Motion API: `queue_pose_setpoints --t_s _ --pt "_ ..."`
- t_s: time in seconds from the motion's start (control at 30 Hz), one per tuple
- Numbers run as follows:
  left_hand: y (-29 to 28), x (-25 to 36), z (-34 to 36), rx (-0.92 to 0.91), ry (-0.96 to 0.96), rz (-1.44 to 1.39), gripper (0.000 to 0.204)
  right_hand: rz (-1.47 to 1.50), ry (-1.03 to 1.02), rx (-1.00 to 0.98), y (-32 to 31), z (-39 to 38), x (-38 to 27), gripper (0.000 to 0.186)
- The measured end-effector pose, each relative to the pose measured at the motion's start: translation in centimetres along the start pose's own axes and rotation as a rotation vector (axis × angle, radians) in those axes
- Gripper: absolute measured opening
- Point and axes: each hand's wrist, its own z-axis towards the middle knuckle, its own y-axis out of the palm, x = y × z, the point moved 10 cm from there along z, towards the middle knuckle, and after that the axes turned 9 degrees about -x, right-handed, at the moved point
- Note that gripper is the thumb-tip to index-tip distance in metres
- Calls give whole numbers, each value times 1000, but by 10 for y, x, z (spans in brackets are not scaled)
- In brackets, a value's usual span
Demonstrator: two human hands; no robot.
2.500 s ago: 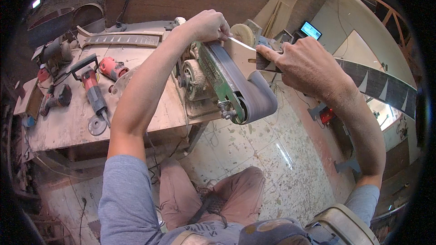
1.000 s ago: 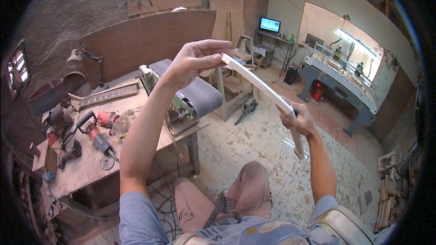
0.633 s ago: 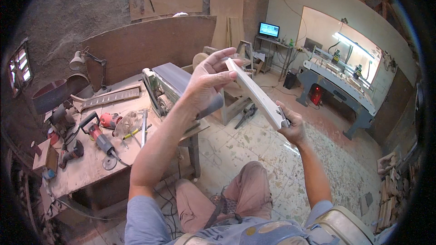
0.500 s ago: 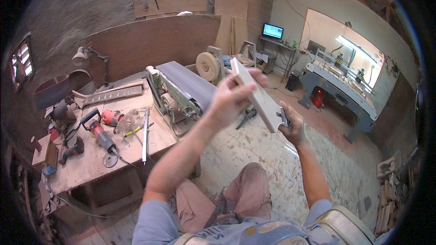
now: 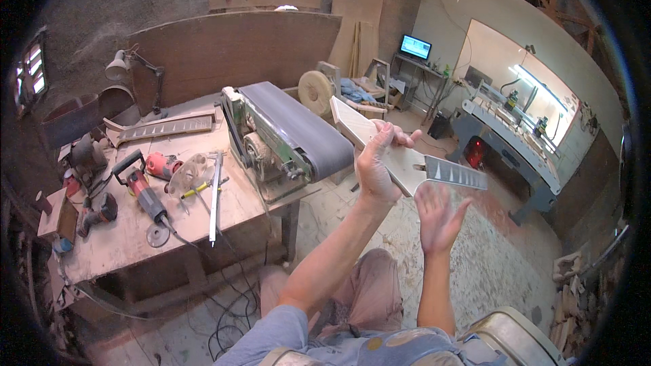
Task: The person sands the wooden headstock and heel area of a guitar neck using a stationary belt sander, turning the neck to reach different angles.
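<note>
My left hand (image 5: 377, 171) is closed round a guitar neck (image 5: 412, 175), thumb on top and fingers round the far edge. Its broad, pale wooden headstock (image 5: 354, 124) slants up to the left. The dark fretboard (image 5: 456, 173), with light triangular inlays, points away to the right. Just below the fretboard, my right hand (image 5: 439, 220) is open with fingers spread, blurred by motion, and holds nothing. Left of the neck stands a belt sander (image 5: 291, 129) with a wide grey belt; the headstock hangs close to its near end.
On the wooden bench (image 5: 115, 257) lie an angle grinder (image 5: 146, 196), a cordless drill (image 5: 97, 213), a metal rule (image 5: 215, 196) and another inlaid fretboard piece (image 5: 166, 129). A round buffing wheel (image 5: 316, 93) is behind the sander. A grey machine table (image 5: 505, 142) stands far right.
The guitar neck has turned, so its fretboard now shows on the right. My left hand moved right and grips it round the headstock; my right hand let go and opened.
</note>
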Motion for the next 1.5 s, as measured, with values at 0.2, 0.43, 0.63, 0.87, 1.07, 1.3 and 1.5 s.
queue_pose_setpoints --t_s 0.2,0.43,0.63,0.87,1.07,1.3,1.5 --pt "-5 12 -17 -36 -51 83 26 321 -151 -48 59 79 -30 16" --pt "-13 168 -40 114 53 976 44 422 -99 -391 128 142 -79 14" --pt "7 169 47 -611 -261 1648 45 127 -114 -451 186 167 -66 7" --pt "-36 142 83 -618 -679 1618 71 26 -63 -603 239 181 -37 20" --pt "-66 148 90 -541 -642 1538 76 -64 -49 -760 270 182 -8 20" --pt "-94 147 94 -557 -639 1504 82 -163 -75 -805 292 175 11 23" --pt "-101 146 97 -546 -615 1614 84 -197 -82 -836 300 173 15 25"
